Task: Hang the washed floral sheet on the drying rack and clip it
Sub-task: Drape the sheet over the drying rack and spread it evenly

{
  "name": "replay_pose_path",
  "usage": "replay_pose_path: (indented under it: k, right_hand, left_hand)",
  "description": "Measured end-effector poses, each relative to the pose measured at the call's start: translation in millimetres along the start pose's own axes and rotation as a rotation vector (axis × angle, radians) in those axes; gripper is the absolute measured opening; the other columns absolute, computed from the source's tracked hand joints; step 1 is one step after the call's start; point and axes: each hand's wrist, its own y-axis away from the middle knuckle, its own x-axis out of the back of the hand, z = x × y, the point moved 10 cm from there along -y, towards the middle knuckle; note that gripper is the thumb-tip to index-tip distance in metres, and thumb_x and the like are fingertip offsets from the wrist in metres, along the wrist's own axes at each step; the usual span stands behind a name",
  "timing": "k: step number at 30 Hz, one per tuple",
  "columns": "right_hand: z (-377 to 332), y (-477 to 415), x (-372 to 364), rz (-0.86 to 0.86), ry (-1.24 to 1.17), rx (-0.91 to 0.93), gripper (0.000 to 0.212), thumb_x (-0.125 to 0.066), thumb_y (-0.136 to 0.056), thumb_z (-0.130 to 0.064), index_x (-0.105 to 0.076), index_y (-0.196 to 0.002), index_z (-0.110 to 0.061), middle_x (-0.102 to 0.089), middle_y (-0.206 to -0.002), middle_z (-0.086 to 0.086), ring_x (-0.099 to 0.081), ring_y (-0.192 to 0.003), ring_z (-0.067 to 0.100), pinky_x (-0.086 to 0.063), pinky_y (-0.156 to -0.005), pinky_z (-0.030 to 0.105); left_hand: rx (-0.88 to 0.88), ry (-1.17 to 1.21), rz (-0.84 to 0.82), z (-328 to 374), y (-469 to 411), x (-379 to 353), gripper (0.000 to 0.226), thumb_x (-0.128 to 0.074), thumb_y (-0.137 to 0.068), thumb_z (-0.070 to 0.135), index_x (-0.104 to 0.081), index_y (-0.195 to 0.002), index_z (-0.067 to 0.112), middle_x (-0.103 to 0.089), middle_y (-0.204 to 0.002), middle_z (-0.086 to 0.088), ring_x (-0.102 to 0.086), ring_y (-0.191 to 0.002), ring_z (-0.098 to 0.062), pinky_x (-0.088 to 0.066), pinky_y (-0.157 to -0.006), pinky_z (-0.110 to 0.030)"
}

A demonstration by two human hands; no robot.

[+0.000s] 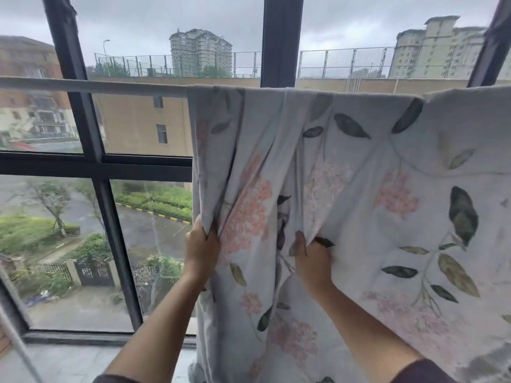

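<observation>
**Spreading the bunched sheet along the rail**

The floral sheet (pixel 387 217) hangs draped over the pale horizontal rail (pixel 96 85) of the drying rack, in front of a dark-framed window (pixel 279 37). Its left part is gathered into long vertical folds, and to the right it lies flatter. The left hand (pixel 201 244) is closed round a bunched fold at the sheet's left edge, fingers curled into the cloth. The right hand (pixel 312 261) pinches a second gather just to the right, with the thumb pressed on the fabric and the other fingers tucked behind it. Both hands grip the cloth well below the rail.

The step in hand looks like smoothing out the pleats. To do it well, I judge the 2 hands should draw apart sideways, the left toward the bare stretch of rail. A light downward pull would let the top edge slide without riding off the bar. No clips are in view, so clipping is not yet done.

The cloth looks thin, soft and limp. It is matte white with pink blossom clusters and dark green leaves. Being washed, it probably clings to itself in the folds. The rail is a smooth, round, light-coloured bar.
</observation>
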Motion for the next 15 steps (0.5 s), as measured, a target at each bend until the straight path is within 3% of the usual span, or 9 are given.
replay_pose_path:
  k: [3, 5, 8, 11, 13, 15]
  right_hand:
    - [7.3, 13.0, -4.3, 0.0, 0.055, 0.069, 0.088, -0.012, -0.087, -0.072, -0.048, -0.048, -0.002, -0.053, -0.043, 0.012, -0.053, -0.041, 0.027, -0.039, -0.044, 0.034]
    - [13.9, 23.6, -6.6, -0.011, 0.084, 0.067, 0.082, -0.01, -0.086, -0.072, -0.04, -0.046, -0.007, -0.047, -0.04, 0.011, -0.05, -0.039, 0.029, -0.03, -0.045, 0.03]
    - [29.2, 32.7, -17.1, -0.116, 0.064, -0.001, 0.094, -0.003, -0.08, -0.079, -0.054, -0.052, -0.005, -0.055, -0.047, 0.008, -0.057, -0.05, 0.026, -0.036, -0.052, 0.032]
    - [23.1, 32.0, -11.8, -0.163, -0.023, 0.008, 0.057, -0.038, -0.094, -0.052, -0.057, -0.049, -0.022, -0.054, -0.044, -0.008, -0.058, -0.051, 0.015, -0.04, -0.058, 0.026]
    - [18.9, 26.3, 0.3, -0.144, -0.079, -0.026, 0.055, -0.054, -0.092, -0.042, -0.046, -0.041, -0.023, -0.043, -0.033, -0.009, -0.049, -0.039, 0.011, -0.035, -0.05, 0.026]
    - [11.5, 15.5, 15.7, -0.119, -0.149, -0.05, 0.055, -0.061, -0.089, -0.04, -0.038, -0.043, -0.021, -0.039, -0.032, -0.006, -0.043, -0.036, 0.011, -0.03, -0.046, 0.028]
  left_hand:
    - [0.035, -0.045, -0.038, -24.4, 13.6, -6.7, 0.022, -0.041, -0.095, 0.007, -0.058, -0.106, -0.001, -0.058, -0.075, -0.009, -0.055, -0.067, -0.029, -0.032, -0.047, -0.025]
    - [0.064, -0.061, -0.064, -38.2, 20.9, -10.1, 0.023, -0.043, -0.095, 0.009, -0.058, -0.109, -0.001, -0.064, -0.085, -0.016, -0.059, -0.077, -0.033, -0.037, -0.055, -0.029]
    - [0.117, -0.066, -0.081, -50.1, 28.8, -13.7, 0.023, -0.046, -0.093, 0.005, -0.058, -0.111, -0.002, -0.064, -0.097, -0.021, -0.06, -0.089, -0.037, -0.039, -0.066, -0.032]
    - [0.122, -0.009, -0.064, -48.8, 29.8, -11.0, 0.022, -0.049, -0.093, 0.01, -0.061, -0.108, 0.0, -0.065, -0.088, -0.016, -0.061, -0.088, -0.034, -0.037, -0.062, -0.031]
    - [0.124, 0.051, -0.081, -41.8, 28.2, -8.0, 0.02, -0.055, -0.092, 0.021, -0.063, -0.104, 0.008, -0.062, -0.08, -0.001, -0.061, -0.083, -0.027, -0.039, -0.057, -0.028]
    - [0.11, 0.116, -0.092, -32.0, 24.0, -4.3, 0.027, -0.061, -0.081, 0.038, -0.058, -0.103, 0.023, -0.063, -0.084, 0.011, -0.061, -0.084, -0.019, -0.046, -0.064, -0.029]
